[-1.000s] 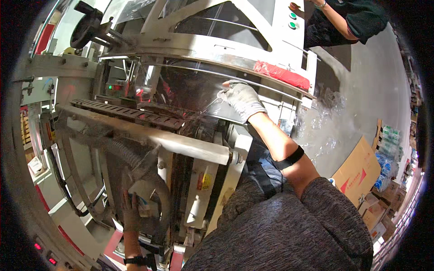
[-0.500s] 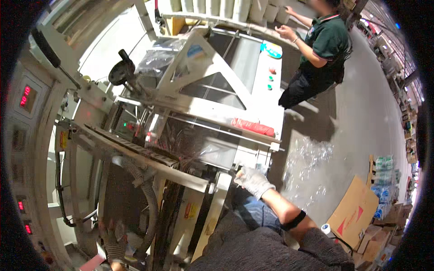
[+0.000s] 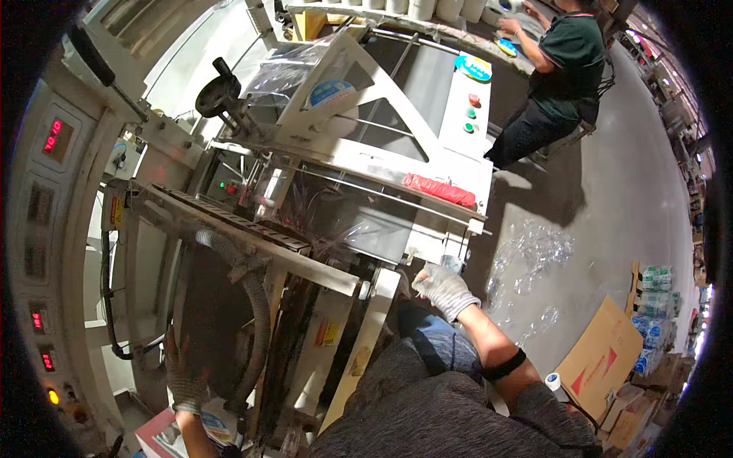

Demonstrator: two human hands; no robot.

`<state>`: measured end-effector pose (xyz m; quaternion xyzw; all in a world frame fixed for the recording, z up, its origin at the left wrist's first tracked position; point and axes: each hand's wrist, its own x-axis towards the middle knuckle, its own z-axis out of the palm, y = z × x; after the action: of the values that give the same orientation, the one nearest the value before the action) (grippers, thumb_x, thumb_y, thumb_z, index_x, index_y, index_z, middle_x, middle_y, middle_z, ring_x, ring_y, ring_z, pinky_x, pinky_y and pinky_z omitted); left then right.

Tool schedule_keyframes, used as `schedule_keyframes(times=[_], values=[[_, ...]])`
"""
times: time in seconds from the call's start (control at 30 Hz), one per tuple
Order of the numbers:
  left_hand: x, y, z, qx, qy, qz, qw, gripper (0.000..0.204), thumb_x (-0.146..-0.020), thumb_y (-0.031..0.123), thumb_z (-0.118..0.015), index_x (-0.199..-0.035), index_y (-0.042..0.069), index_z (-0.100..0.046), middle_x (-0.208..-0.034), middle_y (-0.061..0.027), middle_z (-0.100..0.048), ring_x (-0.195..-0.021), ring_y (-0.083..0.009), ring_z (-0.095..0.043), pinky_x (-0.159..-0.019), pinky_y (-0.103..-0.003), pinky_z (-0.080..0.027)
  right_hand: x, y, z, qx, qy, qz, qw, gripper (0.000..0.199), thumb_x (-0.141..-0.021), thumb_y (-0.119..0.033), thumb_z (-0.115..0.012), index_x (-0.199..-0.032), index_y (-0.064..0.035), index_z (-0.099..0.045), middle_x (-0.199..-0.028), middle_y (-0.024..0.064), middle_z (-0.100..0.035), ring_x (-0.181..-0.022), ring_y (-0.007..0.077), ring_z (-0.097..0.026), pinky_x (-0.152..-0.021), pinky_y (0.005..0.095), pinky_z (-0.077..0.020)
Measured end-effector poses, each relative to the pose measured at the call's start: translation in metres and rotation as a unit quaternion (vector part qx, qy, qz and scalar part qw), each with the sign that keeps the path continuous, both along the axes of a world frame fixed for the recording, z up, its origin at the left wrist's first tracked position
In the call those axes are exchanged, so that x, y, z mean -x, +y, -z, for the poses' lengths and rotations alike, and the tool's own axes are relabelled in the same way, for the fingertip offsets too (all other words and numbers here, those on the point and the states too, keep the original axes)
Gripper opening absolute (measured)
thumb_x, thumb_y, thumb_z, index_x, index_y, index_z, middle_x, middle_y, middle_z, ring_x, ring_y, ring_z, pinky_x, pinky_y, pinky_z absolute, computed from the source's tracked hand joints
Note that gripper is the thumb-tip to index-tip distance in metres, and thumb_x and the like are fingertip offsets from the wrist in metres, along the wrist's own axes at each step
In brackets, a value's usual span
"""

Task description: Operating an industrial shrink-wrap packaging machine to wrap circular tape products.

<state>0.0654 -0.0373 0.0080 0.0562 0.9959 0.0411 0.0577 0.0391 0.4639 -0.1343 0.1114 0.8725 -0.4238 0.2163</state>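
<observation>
My left hand, in a grey knit glove, reaches into the shaded lower part of a large packing machine. Its fingers are stretched out, apparently with nothing in them. By the wrist lies a pink-edged pack wrapped in clear film. My right hand, in a whitish knit glove, is curled by the machine's near right corner; whatever its fingers hold, if anything, is hidden. Just beyond it, clear film spreads over the grey belt. A ribbed grey hose hangs between my hands.
A control panel with red displays stands at left. A white triangular frame carries a red wrapped roll. Beyond, a co-worker handles white rolls. Crumpled film covers floor at right, near a cardboard sheet.
My left hand has moved up, fingers now stretched out. My right hand has shifted slightly from the machine's corner, fingers curled. The co-worker's hands have moved to a white roll. The view has shifted.
</observation>
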Motion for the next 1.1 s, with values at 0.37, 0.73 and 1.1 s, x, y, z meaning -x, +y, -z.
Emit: schedule_keyframes(times=[0.37, 0.73, 1.1], values=[[0.031, 0.023, -0.008, -0.013, -0.101, -0.035, 0.994, 0.08, -0.058, 0.002, -0.068, -0.131, 0.009, -0.036, -0.144, -0.0116, -0.015, -0.133, -0.0323, -0.015, -0.106, -0.042, -0.024, 0.035, 0.005, 0.0, 0.075, -0.061, 0.071, 0.993, 0.026, -0.08, -0.032, -0.056, -0.078, -0.0065, -0.058, -0.057, 0.0053, -0.056, -0.043, 0.0156, -0.052, -0.044, 0.0296, -0.0419], [0.04, 0.014, 0.001, 0.063, -0.089, -0.023, 0.994, 0.07, -0.067, 0.012, -0.065, -0.131, 0.011, -0.037, -0.144, -0.0129, -0.014, -0.133, -0.0332, -0.014, -0.107, -0.042, -0.023, 0.052, 0.002, 0.009, 0.082, -0.074, 0.044, 0.993, 0.02, -0.082, -0.027, -0.056, -0.082, -0.0072, -0.061, -0.06, 0.0014, -0.055, -0.044, 0.0096, -0.049, -0.04, 0.0224, -0.0384], [0.046, 0.001, 0.021, 0.103, -0.111, 0.019, 0.988, 0.081, -0.057, 0.011, -0.07, -0.131, 0.012, -0.037, -0.144, -0.012, -0.016, -0.134, -0.029, -0.013, -0.108, -0.039, -0.02, 0.07, -0.004, 0.014, 0.076, -0.039, 0.068, 0.994, 0.023, -0.081, -0.03, -0.059, -0.082, -0.0071, -0.061, -0.058, 0.0011, -0.056, -0.042, 0.0086, -0.047, -0.039, 0.0225, -0.0376]])
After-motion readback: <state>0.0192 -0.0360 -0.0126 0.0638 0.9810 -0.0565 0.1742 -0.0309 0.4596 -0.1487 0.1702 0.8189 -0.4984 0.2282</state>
